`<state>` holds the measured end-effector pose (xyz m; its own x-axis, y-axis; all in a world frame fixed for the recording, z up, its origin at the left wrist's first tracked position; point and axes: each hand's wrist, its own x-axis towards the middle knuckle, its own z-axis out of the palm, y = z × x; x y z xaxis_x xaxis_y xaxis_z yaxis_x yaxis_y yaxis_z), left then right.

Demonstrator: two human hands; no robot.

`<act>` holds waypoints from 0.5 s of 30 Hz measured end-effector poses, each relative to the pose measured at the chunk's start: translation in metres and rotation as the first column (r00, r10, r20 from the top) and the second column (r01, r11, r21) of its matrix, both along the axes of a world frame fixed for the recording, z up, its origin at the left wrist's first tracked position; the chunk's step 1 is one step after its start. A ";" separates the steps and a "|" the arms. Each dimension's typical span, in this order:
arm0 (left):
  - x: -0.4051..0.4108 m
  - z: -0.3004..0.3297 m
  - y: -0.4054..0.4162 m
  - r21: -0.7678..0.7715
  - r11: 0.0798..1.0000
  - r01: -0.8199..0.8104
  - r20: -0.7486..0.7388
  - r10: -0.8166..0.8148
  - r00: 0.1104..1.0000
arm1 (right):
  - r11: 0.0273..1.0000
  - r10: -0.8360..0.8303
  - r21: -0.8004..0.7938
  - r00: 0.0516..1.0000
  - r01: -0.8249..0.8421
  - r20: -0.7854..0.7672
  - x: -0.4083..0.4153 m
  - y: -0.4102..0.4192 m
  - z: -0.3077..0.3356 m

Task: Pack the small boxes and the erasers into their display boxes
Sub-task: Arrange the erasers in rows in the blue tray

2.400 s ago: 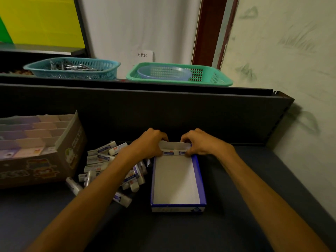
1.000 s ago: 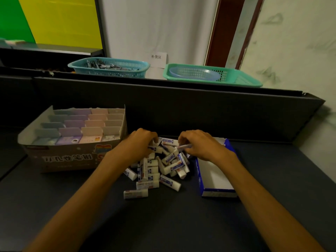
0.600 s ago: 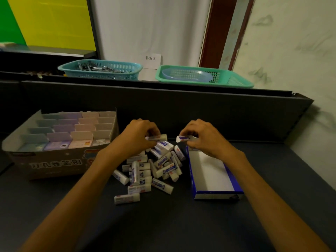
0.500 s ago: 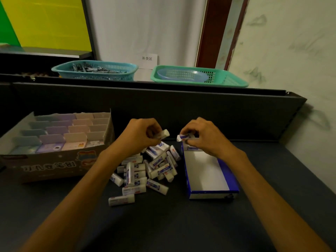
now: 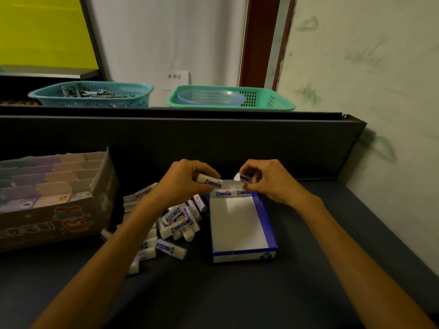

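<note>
A blue and white display box (image 5: pixel 264 218) lies open on the dark table, with two erasers (image 5: pixel 230 192) in a row at its far end. My left hand (image 5: pixel 184 180) grips a white eraser (image 5: pixel 209 181) in a blue sleeve just above the box's far left corner. My right hand (image 5: pixel 266 180) pinches another eraser (image 5: pixel 245 178) above the far right corner. A loose pile of erasers (image 5: pixel 177 220) lies to the left of the box, partly hidden by my left forearm.
A cardboard display box (image 5: pixel 54 198) filled with small pastel boxes stands at the left. Behind the table rises a dark partition (image 5: pixel 213 138). On its shelf sit a teal basket (image 5: pixel 90 93) and a green tray (image 5: pixel 232 98). A wall closes the right side.
Both hands each picked an eraser from the pile and carried it right, to above the far end of the blue display box. The view shifted right with them.
</note>
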<state>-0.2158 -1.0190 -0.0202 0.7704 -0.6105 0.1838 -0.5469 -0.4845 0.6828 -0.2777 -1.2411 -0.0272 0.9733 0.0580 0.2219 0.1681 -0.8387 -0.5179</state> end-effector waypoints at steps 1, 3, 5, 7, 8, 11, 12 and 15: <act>0.001 -0.001 -0.003 0.003 1.000 0.004 -0.001 -0.004 1.000 | 1.000 0.006 0.003 1.000 -0.006 0.001 0.000 -0.004 -0.001; 0.002 -0.002 -0.007 0.004 1.000 0.007 -0.011 -0.007 1.000 | 1.000 0.014 0.001 1.000 -0.014 -0.001 0.001 -0.011 -0.002; 0.003 -0.004 -0.012 0.006 1.000 0.002 -0.002 -0.002 1.000 | 1.000 0.023 0.016 1.000 -0.023 -0.006 0.002 -0.017 -0.004; 0.003 -0.007 -0.016 0.022 1.000 0.001 0.041 -0.001 0.999 | 0.999 0.038 0.038 0.999 -0.038 -0.009 0.004 -0.023 -0.006; 0.003 -0.008 -0.018 0.031 1.000 0.002 0.061 -0.004 0.998 | 0.998 0.048 0.050 0.999 -0.048 -0.010 0.005 -0.025 -0.007; 0.003 -0.011 -0.024 0.054 0.999 0.001 0.098 -0.006 0.995 | 0.989 0.078 0.124 0.997 -0.075 -0.021 0.005 -0.030 -0.006; 0.003 -0.012 -0.026 0.056 0.998 -0.005 0.105 -0.001 0.994 | 0.985 0.085 0.150 0.996 -0.080 -0.025 0.004 -0.032 -0.006; 0.003 -0.015 -0.028 0.052 0.998 -0.020 0.121 0.013 0.993 | 0.981 0.088 0.173 0.996 -0.087 0.003 0.004 -0.036 -0.008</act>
